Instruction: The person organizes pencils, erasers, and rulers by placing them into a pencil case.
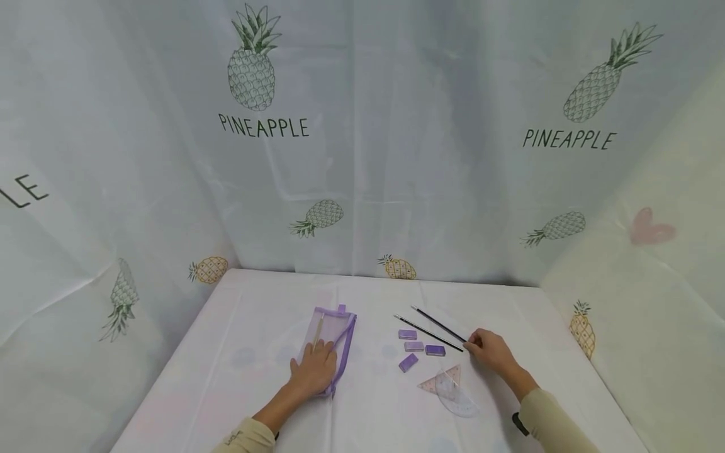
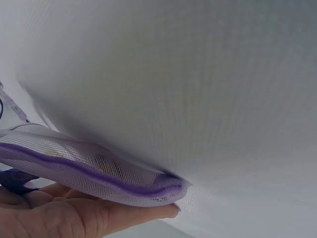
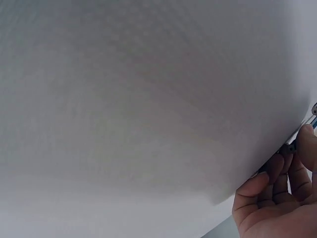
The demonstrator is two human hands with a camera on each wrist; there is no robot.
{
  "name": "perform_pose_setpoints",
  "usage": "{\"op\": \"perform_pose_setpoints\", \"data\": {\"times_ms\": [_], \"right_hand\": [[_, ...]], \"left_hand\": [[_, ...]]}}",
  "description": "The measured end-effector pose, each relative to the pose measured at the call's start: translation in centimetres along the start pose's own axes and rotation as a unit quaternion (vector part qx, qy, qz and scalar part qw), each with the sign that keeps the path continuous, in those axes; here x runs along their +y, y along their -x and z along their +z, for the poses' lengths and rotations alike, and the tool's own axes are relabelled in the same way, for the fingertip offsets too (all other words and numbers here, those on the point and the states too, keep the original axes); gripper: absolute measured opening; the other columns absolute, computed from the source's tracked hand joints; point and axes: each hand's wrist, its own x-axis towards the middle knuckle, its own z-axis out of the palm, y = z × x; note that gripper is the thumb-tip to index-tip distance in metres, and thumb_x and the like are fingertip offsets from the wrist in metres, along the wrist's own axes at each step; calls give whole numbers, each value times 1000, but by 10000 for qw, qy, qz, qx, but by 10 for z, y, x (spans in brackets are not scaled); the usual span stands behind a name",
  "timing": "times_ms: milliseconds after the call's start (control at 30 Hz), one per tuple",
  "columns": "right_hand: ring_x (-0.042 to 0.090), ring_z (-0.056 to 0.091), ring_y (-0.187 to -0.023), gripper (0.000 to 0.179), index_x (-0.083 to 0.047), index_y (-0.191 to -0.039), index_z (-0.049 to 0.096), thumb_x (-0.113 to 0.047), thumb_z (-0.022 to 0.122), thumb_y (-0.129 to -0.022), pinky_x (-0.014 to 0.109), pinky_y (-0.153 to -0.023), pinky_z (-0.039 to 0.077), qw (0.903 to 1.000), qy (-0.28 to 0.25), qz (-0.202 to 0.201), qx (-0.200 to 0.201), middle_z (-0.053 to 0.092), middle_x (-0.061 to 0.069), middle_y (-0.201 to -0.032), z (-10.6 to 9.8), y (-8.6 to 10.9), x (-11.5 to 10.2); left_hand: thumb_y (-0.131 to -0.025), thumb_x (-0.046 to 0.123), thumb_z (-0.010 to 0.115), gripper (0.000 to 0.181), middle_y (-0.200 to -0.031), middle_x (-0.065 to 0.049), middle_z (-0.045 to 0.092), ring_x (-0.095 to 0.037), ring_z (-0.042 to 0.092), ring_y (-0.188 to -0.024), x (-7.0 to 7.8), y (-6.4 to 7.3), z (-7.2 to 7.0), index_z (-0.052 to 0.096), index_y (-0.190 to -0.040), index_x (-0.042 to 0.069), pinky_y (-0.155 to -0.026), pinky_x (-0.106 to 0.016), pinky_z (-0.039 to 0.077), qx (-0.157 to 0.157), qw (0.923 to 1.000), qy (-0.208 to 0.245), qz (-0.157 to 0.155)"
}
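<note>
A purple mesh pencil case (image 1: 333, 318) lies on the left half of the table, its purple zipper edge to the right. My left hand (image 1: 317, 370) rests on it with fingers extended; the left wrist view shows the hand (image 2: 64, 213) against the mesh side (image 2: 94, 173). Through the mesh shows a thin wooden-coloured stick (image 1: 318, 330). My right hand (image 1: 491, 349) pinches the near end of a black pencil (image 1: 438, 324) between thumb and fingers. A second black pencil (image 1: 427, 331) lies beside it. In the right wrist view, the fingers (image 3: 252, 186) curl close to the tabletop.
Several purple erasers, one of them dark purple (image 1: 435, 350), lie between the hands. Nearer me, a clear protractor (image 1: 461, 402) overlaps a pinkish set square (image 1: 428, 384). Pineapple-print curtains (image 1: 396, 157) stand around the table (image 1: 255, 302) at the back and sides.
</note>
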Motion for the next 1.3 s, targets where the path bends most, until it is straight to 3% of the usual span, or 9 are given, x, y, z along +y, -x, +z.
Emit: {"op": "perform_pose_setpoints", "data": {"times_ms": [200, 367, 667, 933, 1300], "right_hand": [[14, 49, -69, 12, -2, -88, 64, -12, 72, -87, 28, -60, 40, 9998, 150, -86, 11, 59, 2, -75, -2, 4, 1], [15, 50, -67, 11, -1, -86, 64, -9, 71, -87, 29, -59, 42, 9996, 287, -54, 43, 60, 3, -73, -5, 9, 0], [18, 54, -67, 12, 3, -87, 64, -9, 67, -88, 32, -60, 44, 9979, 211, 65, 603, 63, 8, -76, -9, 20, -8], [15, 51, -63, 12, 3, -88, 63, -9, 66, -90, 24, -53, 41, 9913, -462, 305, 1198, 60, 8, -72, -1, 32, -44], [12, 49, -63, 12, 0, -89, 63, -12, 65, -93, 21, -52, 41, 9894, -960, 313, 1043, 59, 3, -72, 26, 41, -95]], "left_hand": [[-103, 33, 36, 51, -155, -24, 38, -51, 24, -145, -2, 1, 6, 49, -144, 6, -105, -83, 10, 79, 9990, -405, 195], [-100, 37, 44, 58, -157, -28, 31, -54, 18, -146, -3, 5, 10, 44, -146, 3, -104, -84, 6, 73, 9970, -656, 414], [-97, 41, 46, 63, -161, -28, 19, -55, 8, -147, -4, 12, 15, 37, -153, 12, -101, -86, 0, 19, 9971, -714, 268], [-103, 33, 37, 51, -159, -28, 24, -55, 12, -147, -4, 8, 13, 41, -151, 16, -102, -86, 2, 254, 9992, -273, 105], [-104, 33, 34, 50, -158, -26, 30, -53, 20, -146, -6, 9, 14, 44, -149, 16, -107, -80, 9, 391, 9986, -358, 94]]}}
